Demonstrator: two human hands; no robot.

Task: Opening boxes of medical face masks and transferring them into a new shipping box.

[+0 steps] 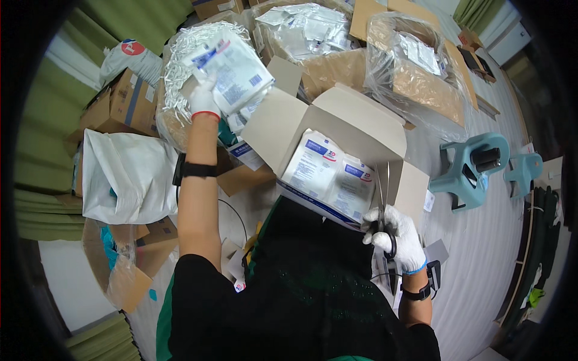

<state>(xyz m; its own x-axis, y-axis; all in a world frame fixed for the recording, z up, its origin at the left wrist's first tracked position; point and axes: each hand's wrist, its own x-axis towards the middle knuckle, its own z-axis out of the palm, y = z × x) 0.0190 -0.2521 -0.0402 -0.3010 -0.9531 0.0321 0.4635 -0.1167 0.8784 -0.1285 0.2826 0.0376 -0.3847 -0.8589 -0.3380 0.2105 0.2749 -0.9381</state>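
Note:
My left hand (203, 99), in a white glove with a red cuff, reaches out to the far left, its fingers closed on the edge of a flat white-and-blue packet (238, 78). Black-handled scissors (385, 191) are gripped in my right hand (402, 237), gloved in white with a blue cuff. Their slightly parted blades point away from me, over the right side of an open carton (316, 209). Inside that carton, white-and-blue packets (322, 168) lie side by side. How many layers lie underneath is hidden.
Behind the carton, plastic-lined boxes hold silvery packets (307, 24) and more packets (418, 51). A bag of white strips (174, 90) stands at the far left, above a white sack (126, 180). Blue-green stools (472, 165) stand to the right. A cardboard box (138, 259) is at lower left.

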